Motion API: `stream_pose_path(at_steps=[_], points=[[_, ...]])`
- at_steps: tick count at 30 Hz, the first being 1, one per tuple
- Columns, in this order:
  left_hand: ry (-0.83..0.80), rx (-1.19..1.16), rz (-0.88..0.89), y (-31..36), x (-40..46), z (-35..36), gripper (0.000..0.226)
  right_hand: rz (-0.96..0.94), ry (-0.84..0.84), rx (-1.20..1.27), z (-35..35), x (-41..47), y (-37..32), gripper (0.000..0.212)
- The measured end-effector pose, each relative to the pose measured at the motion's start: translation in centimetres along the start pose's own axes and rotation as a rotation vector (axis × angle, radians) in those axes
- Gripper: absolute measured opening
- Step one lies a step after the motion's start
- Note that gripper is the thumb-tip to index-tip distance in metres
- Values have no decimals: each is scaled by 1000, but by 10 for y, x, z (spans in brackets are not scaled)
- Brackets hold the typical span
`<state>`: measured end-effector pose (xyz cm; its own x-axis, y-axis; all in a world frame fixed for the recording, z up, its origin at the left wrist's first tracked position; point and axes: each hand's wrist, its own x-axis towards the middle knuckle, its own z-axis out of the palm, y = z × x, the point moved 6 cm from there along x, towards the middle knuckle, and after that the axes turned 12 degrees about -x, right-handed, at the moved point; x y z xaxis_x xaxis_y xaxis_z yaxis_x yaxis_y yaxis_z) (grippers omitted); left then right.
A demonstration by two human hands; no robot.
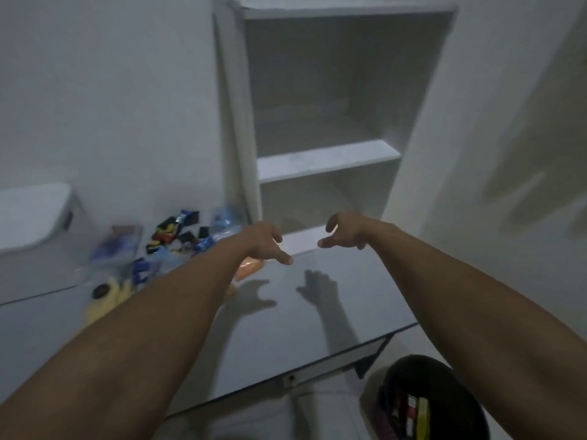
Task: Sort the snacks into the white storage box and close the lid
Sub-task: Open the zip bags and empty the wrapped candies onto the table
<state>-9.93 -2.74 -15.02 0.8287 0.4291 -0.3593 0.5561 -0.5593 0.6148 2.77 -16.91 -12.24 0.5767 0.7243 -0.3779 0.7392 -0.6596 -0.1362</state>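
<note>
Reaching mid-frame, left hand and right hand hover loosely spread, holding nothing; white storage box, long axis sideways, sits left, lidded.

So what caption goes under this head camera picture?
Both empty hands, left and right, reach over the table beside scattered snacks.

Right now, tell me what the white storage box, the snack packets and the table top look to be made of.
White storage box: likely plastic, with rounded moulded corners and a smooth matte lid, though it is blurred.
Snack packets: probably printed plastic film or foil; bright colours and glossy glints.
Table top: seemingly laminate board, smooth and slightly sheeny, with a dark edge band; both arms cast crisp shadows on it.
</note>
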Motion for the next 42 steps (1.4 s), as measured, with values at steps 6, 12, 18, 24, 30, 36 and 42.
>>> stream_pose_path(at_steps=[6, 12, 18, 24, 30, 36, 42], points=[[97, -31, -81, -107, -57, -77, 68, -160, -15, -47, 8, 26, -129, 74], [175, -151, -112, -193, -102, -120, 87, -292, 3, -128, 23, 42, -232, 76], [216, -245, -156, -254, -130, -139, 88, -382, -25, -121, 43, 58, -296, 74], [234, -279, -198, -292, -132, -137, 78, -418, -66, -129, 67, 84, -320, 71], [241, -276, -268, -321, -110, -127, 88, -392, -123, -161, 92, 123, -308, 75], [209, -370, -274, -317, -70, -103, 77, -355, -135, -136, 100, 160, -279, 59], [265, -422, -284, -297, -21, -84, 65, -322, -151, -137, 99, 190, -250, 68]])
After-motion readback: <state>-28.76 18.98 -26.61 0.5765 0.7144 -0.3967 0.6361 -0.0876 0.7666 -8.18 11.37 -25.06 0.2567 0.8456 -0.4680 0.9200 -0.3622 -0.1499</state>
